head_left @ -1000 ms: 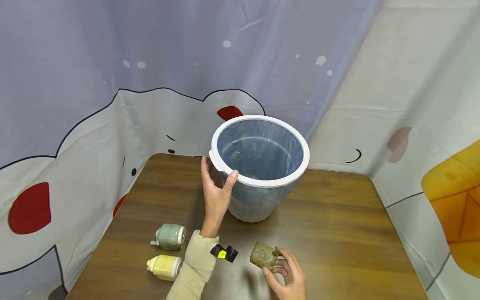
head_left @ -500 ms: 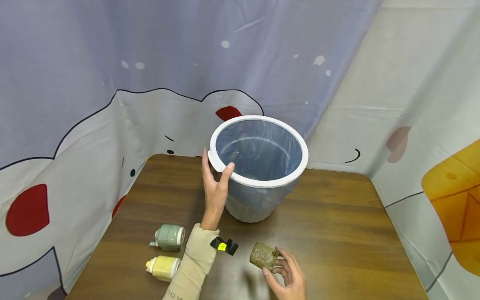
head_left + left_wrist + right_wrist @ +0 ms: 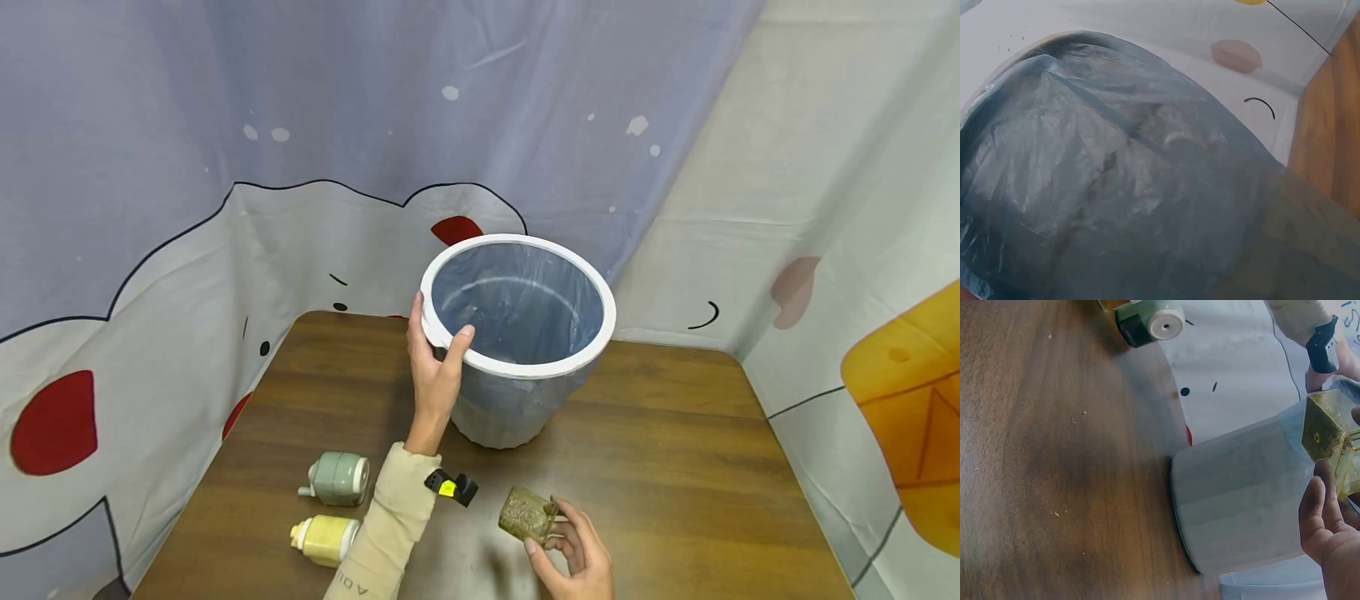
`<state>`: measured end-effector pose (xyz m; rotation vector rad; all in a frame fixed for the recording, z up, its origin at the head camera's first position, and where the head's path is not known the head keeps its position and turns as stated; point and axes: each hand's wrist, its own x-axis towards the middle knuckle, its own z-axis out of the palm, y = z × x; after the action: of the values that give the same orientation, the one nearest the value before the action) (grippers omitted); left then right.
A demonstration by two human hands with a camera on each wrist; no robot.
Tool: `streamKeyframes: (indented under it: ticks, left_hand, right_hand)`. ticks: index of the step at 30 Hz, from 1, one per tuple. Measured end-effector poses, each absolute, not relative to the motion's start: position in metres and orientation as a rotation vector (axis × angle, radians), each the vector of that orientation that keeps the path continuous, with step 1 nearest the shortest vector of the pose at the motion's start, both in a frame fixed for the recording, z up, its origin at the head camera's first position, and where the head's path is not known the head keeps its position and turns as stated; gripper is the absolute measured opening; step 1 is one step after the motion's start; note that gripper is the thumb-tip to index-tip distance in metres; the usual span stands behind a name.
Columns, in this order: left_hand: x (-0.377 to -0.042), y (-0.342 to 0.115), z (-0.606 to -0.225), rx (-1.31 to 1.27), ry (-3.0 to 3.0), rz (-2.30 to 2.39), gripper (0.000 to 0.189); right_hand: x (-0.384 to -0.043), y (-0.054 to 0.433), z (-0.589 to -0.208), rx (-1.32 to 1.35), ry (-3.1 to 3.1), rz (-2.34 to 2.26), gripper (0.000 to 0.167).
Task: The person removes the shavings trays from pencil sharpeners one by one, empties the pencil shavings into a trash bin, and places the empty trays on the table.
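Observation:
A white-rimmed trash bin point(image 3: 517, 369) stands upright on the table, lined with a translucent bluish bag point(image 3: 1116, 187). My left hand point(image 3: 435, 375) grips its near-left rim, thumb over the top edge and fingers along the outside. In front of the bin, my right hand point(image 3: 576, 554) holds a small translucent yellow container point(image 3: 527, 514) between thumb and fingers. Brownish dust or shavings coat the container point(image 3: 1325, 431) in the right wrist view. It hangs a little above the table, apart from the bin. The left wrist view hides most of my left hand.
Left of my left forearm, a green gadget point(image 3: 339, 479) with a small side handle lies on its side, resembling a crank pencil sharpener. A similar yellow one point(image 3: 326, 539) lies nearer. The wooden table point(image 3: 675, 467) meets a printed curtain point(image 3: 360, 100) behind. Light specks dot the tabletop.
My left hand has settled onto the bin's rim, its fingers now against the outer edge. My right hand and the yellow container have hardly moved.

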<state>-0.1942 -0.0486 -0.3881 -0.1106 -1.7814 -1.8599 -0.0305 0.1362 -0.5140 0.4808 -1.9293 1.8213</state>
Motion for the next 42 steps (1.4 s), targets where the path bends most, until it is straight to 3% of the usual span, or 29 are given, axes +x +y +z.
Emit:
streamKeyframes:
  ticks: [7,15,22,26,38,42]
  left_hand:
    - [-0.207,-0.049,-0.41,-0.079,-1.787,-1.839,0.07]
    - [-0.189,-0.04,-0.387,-0.112,-1.711,-1.847,0.069]
    - [-0.189,-0.034,-0.386,-0.087,-1.714,-1.786,0.065]
    - [-0.202,-0.034,-0.405,-0.077,-1.716,-1.752,0.067]
    - [-0.211,-0.039,-0.42,-0.041,-1.7,-1.728,0.067]
    - [-0.211,-0.038,-0.42,-0.004,-1.724,-1.727,0.067]
  right_hand:
    - [-0.031,0.136,-0.516,0.495,-1.918,1.808,0.062]
    - [-0.028,0.136,-0.512,0.409,-1.971,1.827,0.061]
    - [-0.042,0.151,-0.505,0.591,-1.797,1.818,0.062]
    - [-0.047,0.157,-0.503,0.6,-1.772,1.825,0.063]
    - [-0.049,0.158,-0.483,0.324,-1.964,1.801,0.06]
    - [-0.055,0.16,-0.474,0.352,-1.957,1.799,0.06]
